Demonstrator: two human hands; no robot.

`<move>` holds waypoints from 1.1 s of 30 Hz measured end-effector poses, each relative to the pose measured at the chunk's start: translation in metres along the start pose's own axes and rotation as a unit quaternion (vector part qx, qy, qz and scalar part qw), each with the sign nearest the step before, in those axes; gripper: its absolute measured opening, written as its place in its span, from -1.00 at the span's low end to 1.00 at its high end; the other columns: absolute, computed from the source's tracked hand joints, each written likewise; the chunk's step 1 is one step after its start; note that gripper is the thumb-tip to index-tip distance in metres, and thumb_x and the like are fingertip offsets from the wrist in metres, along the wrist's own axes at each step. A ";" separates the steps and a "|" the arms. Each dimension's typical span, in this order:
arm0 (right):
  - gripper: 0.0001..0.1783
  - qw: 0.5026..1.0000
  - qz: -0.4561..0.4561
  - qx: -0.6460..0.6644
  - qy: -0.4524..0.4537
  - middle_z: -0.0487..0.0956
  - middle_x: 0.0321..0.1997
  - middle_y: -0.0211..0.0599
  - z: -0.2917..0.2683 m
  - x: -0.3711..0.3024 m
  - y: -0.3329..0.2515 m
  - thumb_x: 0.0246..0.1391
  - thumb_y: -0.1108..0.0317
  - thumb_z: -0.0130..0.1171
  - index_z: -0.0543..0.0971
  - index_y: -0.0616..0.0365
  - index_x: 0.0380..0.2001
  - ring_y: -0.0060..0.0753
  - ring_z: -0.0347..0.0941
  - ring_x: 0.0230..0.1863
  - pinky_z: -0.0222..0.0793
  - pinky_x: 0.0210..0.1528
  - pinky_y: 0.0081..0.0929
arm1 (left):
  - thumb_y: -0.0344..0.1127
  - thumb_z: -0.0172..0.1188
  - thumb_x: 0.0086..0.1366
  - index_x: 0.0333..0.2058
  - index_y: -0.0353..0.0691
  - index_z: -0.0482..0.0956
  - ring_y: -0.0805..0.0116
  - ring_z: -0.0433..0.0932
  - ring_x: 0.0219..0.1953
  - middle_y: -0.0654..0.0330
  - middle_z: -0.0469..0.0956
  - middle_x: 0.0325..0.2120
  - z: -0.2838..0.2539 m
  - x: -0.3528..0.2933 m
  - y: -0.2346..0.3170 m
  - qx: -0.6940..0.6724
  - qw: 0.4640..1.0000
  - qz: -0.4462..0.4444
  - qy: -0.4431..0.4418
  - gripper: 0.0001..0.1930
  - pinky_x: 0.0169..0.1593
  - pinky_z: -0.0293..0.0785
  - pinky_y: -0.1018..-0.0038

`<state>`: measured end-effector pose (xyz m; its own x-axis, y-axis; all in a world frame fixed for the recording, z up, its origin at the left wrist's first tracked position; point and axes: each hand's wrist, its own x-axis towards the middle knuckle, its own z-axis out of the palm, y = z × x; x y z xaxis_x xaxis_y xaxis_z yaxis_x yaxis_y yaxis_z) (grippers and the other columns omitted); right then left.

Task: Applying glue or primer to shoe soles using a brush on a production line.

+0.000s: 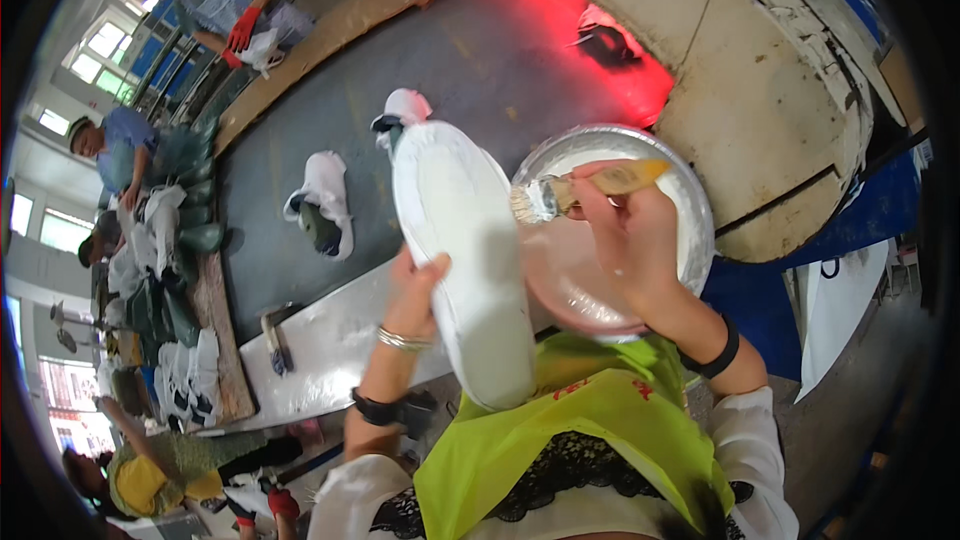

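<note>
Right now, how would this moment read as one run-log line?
left hand: holding white sole | right hand: holding brush, bristles beside sole | nearby: round basin below right hand | rest: dark work surface

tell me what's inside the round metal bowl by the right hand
A pale, whitish substance shows inside the bowl. The right hand and brush cover part of it, and whatever lies beneath its surface cannot be seen.

White shoe point(465, 260), sole up, white-smeared brush point(543, 199) just beside
</note>
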<state>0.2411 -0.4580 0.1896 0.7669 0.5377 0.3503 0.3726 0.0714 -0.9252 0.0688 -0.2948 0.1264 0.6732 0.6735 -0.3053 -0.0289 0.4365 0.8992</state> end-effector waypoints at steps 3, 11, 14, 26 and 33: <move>-0.88 0.999 0.025 -0.027 0.037 0.58 -0.36 -0.27 -0.023 0.004 0.000 0.15 0.51 0.15 0.54 0.31 -0.24 -0.59 0.51 -0.35 0.42 -0.31 -0.62 | -0.33 0.16 0.24 0.07 -0.41 0.33 0.18 0.60 -0.18 -0.03 0.54 -0.13 0.016 0.092 0.055 -0.003 0.998 -0.030 -0.050 -0.54 -0.11 0.58 0.31; -0.69 0.987 0.137 -0.017 0.087 0.57 -0.07 0.01 -0.068 -0.005 0.037 0.17 0.52 0.07 0.46 0.46 -0.03 -0.31 0.53 -0.08 0.44 -0.02 -0.45 | 0.20 0.29 -0.01 0.03 -0.48 0.45 0.07 0.61 -0.23 -0.11 0.59 -0.19 0.146 0.446 0.015 0.353 0.935 -0.025 0.012 -0.16 -0.13 0.51 0.20; -0.64 0.972 0.173 -0.059 0.150 0.57 -0.08 0.07 -0.096 -0.017 0.057 0.23 0.40 0.06 0.40 0.47 -0.01 -0.28 0.55 -0.10 0.57 -0.15 -0.40 | 0.24 0.19 0.10 0.05 -0.27 0.48 -0.05 0.60 -0.17 -0.16 0.59 -0.26 0.189 0.508 -0.039 0.421 0.904 0.036 -0.071 -0.27 -0.12 0.50 0.13; -0.79 0.974 0.179 -0.072 0.119 0.57 -0.14 0.01 -0.089 0.010 0.063 0.24 0.40 0.03 0.41 0.33 -0.14 -0.33 0.56 -0.14 0.59 -0.30 -0.55 | 0.23 0.31 -0.04 0.23 -0.58 0.03 -0.33 -0.11 0.35 -0.27 0.05 0.26 0.036 0.320 -0.016 0.897 0.370 0.239 -0.015 0.13 0.36 -0.22 -0.08; -0.84 0.984 0.165 0.018 0.064 0.56 -0.12 0.04 -0.081 -0.007 0.026 0.23 0.53 0.00 0.40 0.38 -0.15 -0.24 0.56 -0.07 0.60 -0.19 -0.48 | 0.45 0.35 -0.24 0.30 -0.51 -0.12 -0.22 0.00 0.35 -0.34 -0.09 0.30 -0.175 0.267 0.015 0.634 0.757 -0.122 0.106 0.39 0.34 0.01 0.10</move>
<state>0.2874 -0.5277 0.1748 0.9032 0.4271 0.0435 0.0754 -0.0581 -0.9955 0.1191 -0.0042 0.0036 0.4072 0.8041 -0.4331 0.8990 -0.2693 0.3453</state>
